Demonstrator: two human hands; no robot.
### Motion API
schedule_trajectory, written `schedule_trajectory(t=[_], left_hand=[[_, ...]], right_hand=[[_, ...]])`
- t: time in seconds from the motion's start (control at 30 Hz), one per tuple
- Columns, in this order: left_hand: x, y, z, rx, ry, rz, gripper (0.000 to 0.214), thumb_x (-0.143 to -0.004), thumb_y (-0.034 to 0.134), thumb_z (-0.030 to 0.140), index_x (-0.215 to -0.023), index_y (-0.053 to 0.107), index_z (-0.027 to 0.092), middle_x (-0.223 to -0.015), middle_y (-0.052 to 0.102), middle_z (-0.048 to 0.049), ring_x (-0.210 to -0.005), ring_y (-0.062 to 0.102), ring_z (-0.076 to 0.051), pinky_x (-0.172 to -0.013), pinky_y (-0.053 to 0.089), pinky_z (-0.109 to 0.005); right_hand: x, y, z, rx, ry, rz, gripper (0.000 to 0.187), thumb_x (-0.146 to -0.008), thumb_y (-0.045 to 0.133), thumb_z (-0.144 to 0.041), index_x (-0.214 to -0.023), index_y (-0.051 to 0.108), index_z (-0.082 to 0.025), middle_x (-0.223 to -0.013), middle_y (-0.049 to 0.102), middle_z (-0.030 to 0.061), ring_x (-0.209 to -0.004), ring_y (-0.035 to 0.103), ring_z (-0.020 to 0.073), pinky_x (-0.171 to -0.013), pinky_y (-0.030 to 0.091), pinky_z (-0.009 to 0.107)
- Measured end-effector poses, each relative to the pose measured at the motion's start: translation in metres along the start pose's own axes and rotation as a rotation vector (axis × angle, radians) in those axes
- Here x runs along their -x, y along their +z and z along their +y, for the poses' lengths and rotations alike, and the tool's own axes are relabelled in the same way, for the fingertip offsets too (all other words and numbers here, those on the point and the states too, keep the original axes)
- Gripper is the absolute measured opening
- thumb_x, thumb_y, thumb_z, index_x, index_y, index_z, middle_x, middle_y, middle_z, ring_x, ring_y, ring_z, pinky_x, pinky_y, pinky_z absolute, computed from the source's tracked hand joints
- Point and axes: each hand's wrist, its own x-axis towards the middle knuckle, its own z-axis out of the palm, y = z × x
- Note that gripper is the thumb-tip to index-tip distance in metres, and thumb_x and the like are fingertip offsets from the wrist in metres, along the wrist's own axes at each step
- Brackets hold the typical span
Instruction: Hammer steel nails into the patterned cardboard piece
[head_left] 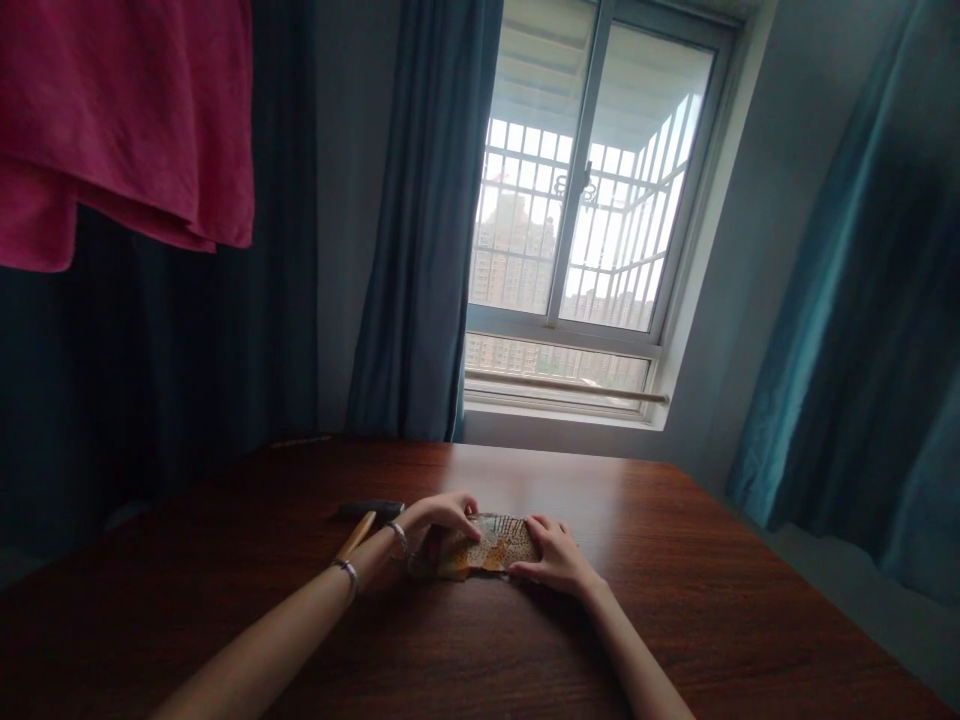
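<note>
A flat patterned piece [495,545], spotted in beige with yellow-orange patches and dark lines, lies at the middle of the table; its exact kind I cannot make out. My left hand [448,512] reaches over its left end, thumb on top and fingers bent at the far edge. My right hand [556,556] is closed around the right end, thumb along the near edge and fingers over the far side. Beside my left wrist lies a dark bar-shaped thing [371,509], next to a pale wooden handle [358,535] partly hidden by my forearm.
The brown wooden table [420,660] stretches ahead to a window [577,200] with bars outside. Blue curtains [427,220] hang on both sides. A pink cloth [127,120] hangs at the upper left, and a thin stick-like thing [300,440] lies at the far left table edge.
</note>
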Motion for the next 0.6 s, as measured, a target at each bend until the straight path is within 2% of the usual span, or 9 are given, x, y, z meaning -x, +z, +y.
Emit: schedule_trajectory(t=[0.1,0.2,0.37,0.6], left_hand=[[0.008,0.006,0.005,0.068,-0.015,-0.075,0.045,-0.049,0.069,0.043,-0.084,0.060,0.016,-0.074,0.058,-0.0023,-0.060,0.052,-0.016,-0.050,0.039,-0.025],[0.016,0.011,0.009,0.112,0.022,-0.049,0.044,-0.051,0.066,0.043,-0.084,0.057,0.016,-0.075,0.056,-0.0011,-0.062,0.050,-0.015,-0.051,0.038,-0.024],[0.020,0.012,0.012,0.092,0.080,-0.039,0.044,-0.052,0.066,0.044,-0.083,0.054,0.016,-0.078,0.054,0.0008,-0.070,0.049,-0.015,-0.058,0.039,-0.022],[0.016,0.008,0.008,-0.049,0.081,-0.046,0.044,-0.057,0.065,0.048,-0.086,0.053,0.017,-0.082,0.055,0.0003,-0.076,0.050,-0.017,-0.063,0.041,-0.024]], right_hand=[[0.000,-0.003,-0.004,0.033,0.012,0.036,0.080,-0.058,0.065,-0.060,-0.127,0.043,-0.027,-0.127,0.048,0.0082,-0.117,0.040,0.0260,-0.102,0.018,0.038],[0.001,-0.004,-0.006,0.060,0.007,0.057,0.080,-0.057,0.066,-0.060,-0.126,0.044,-0.027,-0.126,0.048,0.0077,-0.117,0.040,0.0261,-0.103,0.018,0.038],[0.001,-0.003,-0.004,0.091,-0.024,0.074,0.081,-0.057,0.064,-0.062,-0.125,0.043,-0.025,-0.127,0.047,0.0091,-0.116,0.039,0.0268,-0.102,0.019,0.038],[-0.001,0.004,0.005,0.069,-0.024,0.063,0.086,-0.056,0.064,-0.064,-0.128,0.041,-0.023,-0.128,0.045,0.0101,-0.118,0.037,0.0279,-0.103,0.018,0.038]])
